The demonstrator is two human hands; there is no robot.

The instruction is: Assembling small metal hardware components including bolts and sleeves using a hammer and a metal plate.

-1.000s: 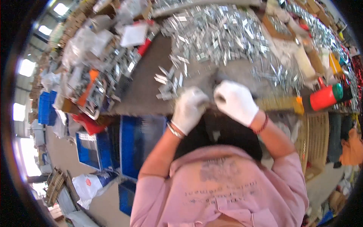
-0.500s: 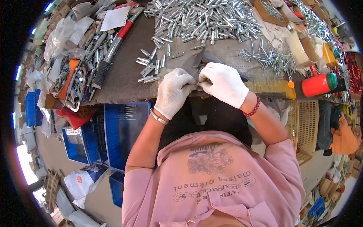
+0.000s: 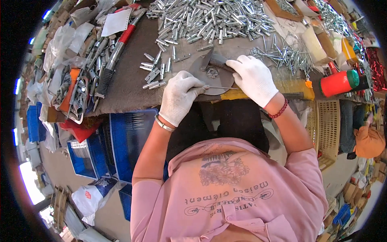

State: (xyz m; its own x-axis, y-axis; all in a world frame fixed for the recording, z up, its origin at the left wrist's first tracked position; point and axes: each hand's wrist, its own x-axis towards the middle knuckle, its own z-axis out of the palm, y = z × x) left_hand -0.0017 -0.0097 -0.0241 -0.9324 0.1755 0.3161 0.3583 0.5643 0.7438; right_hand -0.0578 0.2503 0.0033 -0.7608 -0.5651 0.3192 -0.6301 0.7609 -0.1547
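My left hand [image 3: 177, 94], in a white knit glove, is closed in a pinch on a thin metal rod [image 3: 223, 87]. The rod points right, over the near edge of a round grey metal plate [image 3: 196, 71]. A dark hammer [image 3: 219, 61] lies across that plate, its head at the left. At its handle side is my gloved right hand [image 3: 256, 78], fingers curled over the handle, most of which it hides. A small round metal piece [image 3: 212, 72] sits on the plate. Several short silver tubes [image 3: 153, 74] lie left of the plate.
A large heap of silver tubes [image 3: 209, 20] covers the far bench. Loose long screws or pins [image 3: 282, 54] lie at the right, near a red can with a green lid [image 3: 338, 83]. Tools and plastic bags crowd the left. Blue crates [image 3: 133, 141] stand below the bench edge.
My hands have parted: the right moved right and onto the hammer handle, while the left moved slightly left. The thin rod and the round plate now show between them.
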